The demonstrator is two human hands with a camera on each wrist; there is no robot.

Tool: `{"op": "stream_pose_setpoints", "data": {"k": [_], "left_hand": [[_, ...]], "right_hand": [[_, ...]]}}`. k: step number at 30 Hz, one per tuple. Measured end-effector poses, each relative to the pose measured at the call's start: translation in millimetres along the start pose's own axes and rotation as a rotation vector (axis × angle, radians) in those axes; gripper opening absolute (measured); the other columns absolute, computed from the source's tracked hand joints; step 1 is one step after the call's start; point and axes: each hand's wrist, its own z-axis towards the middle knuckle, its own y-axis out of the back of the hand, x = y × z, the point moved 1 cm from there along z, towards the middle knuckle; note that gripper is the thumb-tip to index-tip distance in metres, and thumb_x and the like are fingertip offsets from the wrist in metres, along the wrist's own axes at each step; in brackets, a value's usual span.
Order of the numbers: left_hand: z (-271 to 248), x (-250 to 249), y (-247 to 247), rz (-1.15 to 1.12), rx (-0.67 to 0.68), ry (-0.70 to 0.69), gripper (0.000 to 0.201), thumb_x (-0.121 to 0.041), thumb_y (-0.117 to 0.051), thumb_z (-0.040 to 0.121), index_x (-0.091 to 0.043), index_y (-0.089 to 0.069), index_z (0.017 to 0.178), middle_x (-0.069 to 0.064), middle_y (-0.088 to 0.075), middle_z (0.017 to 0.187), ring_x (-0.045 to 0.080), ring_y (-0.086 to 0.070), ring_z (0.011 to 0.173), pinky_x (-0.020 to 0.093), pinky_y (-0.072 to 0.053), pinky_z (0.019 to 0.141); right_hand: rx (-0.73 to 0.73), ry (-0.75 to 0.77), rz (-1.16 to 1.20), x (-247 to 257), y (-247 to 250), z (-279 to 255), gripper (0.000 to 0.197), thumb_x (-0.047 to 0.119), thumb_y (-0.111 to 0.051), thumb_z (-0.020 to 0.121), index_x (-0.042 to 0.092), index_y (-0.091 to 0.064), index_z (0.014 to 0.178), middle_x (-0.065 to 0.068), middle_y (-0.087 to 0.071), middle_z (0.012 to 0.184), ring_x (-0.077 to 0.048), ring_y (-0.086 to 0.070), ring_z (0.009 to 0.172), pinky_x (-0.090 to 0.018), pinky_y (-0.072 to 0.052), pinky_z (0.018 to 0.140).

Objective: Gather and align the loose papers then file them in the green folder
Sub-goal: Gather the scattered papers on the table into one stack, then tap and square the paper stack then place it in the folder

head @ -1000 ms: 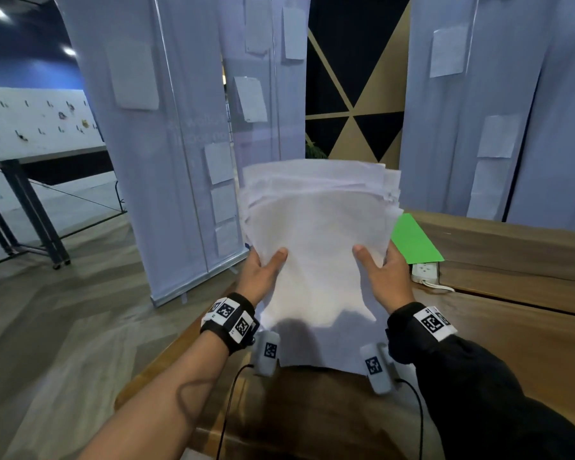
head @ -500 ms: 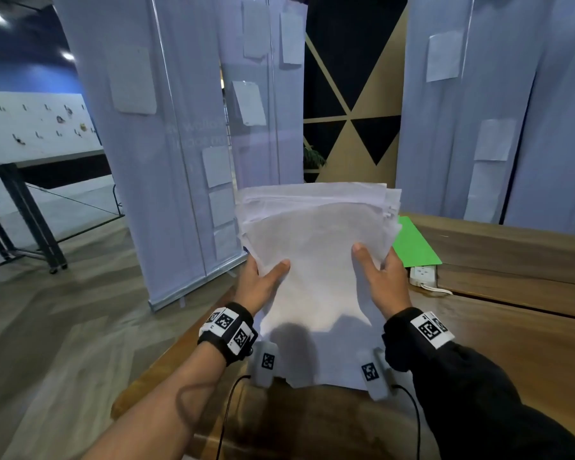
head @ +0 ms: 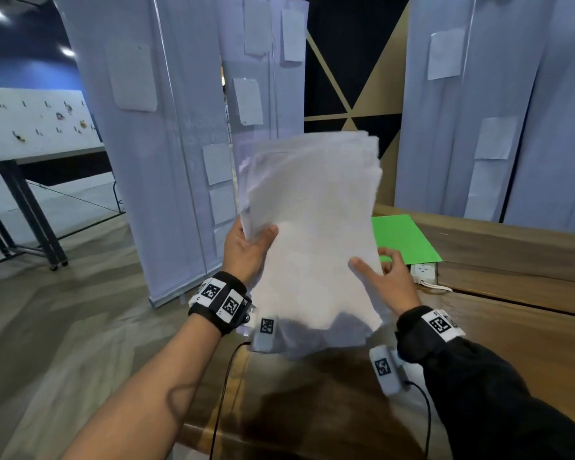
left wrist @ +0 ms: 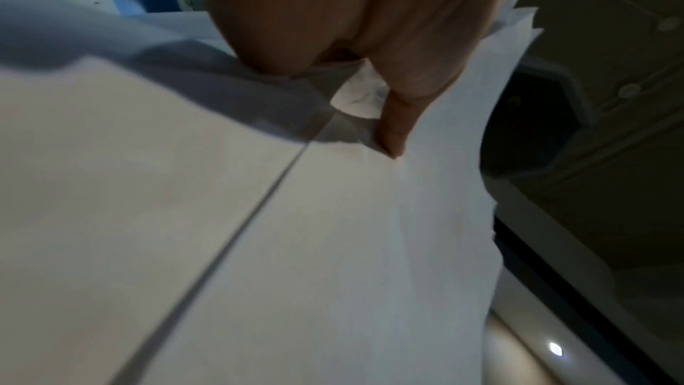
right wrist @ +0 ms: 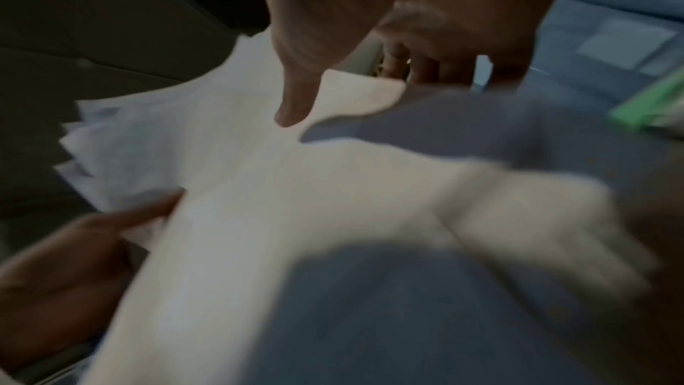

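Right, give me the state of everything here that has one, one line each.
paper stack: lifted off the table, upright, edges still uneven
left hand: grips the stack's left edge, thumb on the front sheet
right hand: at the stack's right edge, thumb out, grip loosened
green folder: closed, flat on the wooden table, behind the stack
power strip: lies on the table beside the folder

Matt white paper stack [head: 312,227]; dark grained wood table [head: 512,327].
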Motion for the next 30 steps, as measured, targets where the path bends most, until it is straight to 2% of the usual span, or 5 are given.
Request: {"op": "stream_pose_setpoints", "data": {"k": [5, 14, 19, 26, 30], "left_hand": [[11.4, -9.5, -0.7, -0.162, -0.179, 0.022, 0.042, -0.003, -0.069, 0.088, 0.002, -0.056, 0.128, 0.013, -0.071, 0.107, 0.027, -0.07, 0.097, 0.038, -0.059, 0.086], [9.6, 23.3, -17.9, -0.287, -0.402, 0.152, 0.037, -0.003, -0.069, 0.088, -0.008, -0.06, 0.123, 0.018, -0.067, 0.122, 0.034, -0.065, 0.11, 0.048, -0.053, 0.095], [-7.8, 59.0, -10.3, -0.147, -0.445, 0.286, 0.032, -0.006, -0.069, 0.088, -0.023, -0.054, 0.111, 0.003, -0.065, 0.112, 0.023, -0.064, 0.097, 0.033, -0.052, 0.089], [-24.9, 101.3, 35.2, -0.075, -0.435, 0.585, 0.023, 0.008, -0.06, 0.075, 0.001, -0.065, 0.096, 0.015, -0.068, 0.081, 0.02, -0.063, 0.046, 0.02, -0.048, 0.039], [-24.0, 115.0, 68.9, 0.141, -0.43, 0.671, 0.009, 0.004, -0.06, 0.08, 0.0, -0.056, 0.072, 0.006, -0.051, 0.035, 0.016, -0.042, 0.021, 0.012, -0.03, 0.031]], "right_hand": [[0.021, -0.328, 0.187, -44.1, 5.2, -21.9, 0.096, 0.06, -0.079, 0.062, 0.015, -0.041, 0.139, -0.004, -0.054, 0.134, -0.025, -0.054, 0.121, -0.044, -0.043, 0.103], [0.194, -0.341, 0.756, -10.7, -20.0, -25.1, 0.034, 0.041, -0.055, 0.089, 0.017, -0.066, 0.11, -0.007, -0.074, 0.11, -0.022, -0.07, 0.1, -0.041, -0.048, 0.093], [0.117, -0.421, 0.512, -32.3, -6.0, -18.5, 0.069, 0.036, -0.084, 0.063, 0.017, -0.061, 0.125, -0.005, -0.071, 0.116, -0.029, -0.066, 0.109, -0.047, -0.047, 0.099], [0.167, -0.634, 0.202, -59.2, 32.2, -25.3, 0.042, 0.003, -0.07, 0.081, -0.002, -0.061, 0.122, -0.019, -0.068, 0.116, -0.034, -0.065, 0.104, -0.04, -0.055, 0.082], [0.188, -0.691, 0.002, -63.9, 58.6, -28.9, 0.009, 0.001, -0.069, 0.083, -0.001, -0.067, 0.091, -0.009, -0.074, 0.075, -0.029, -0.063, 0.08, -0.037, -0.05, 0.076]]}}
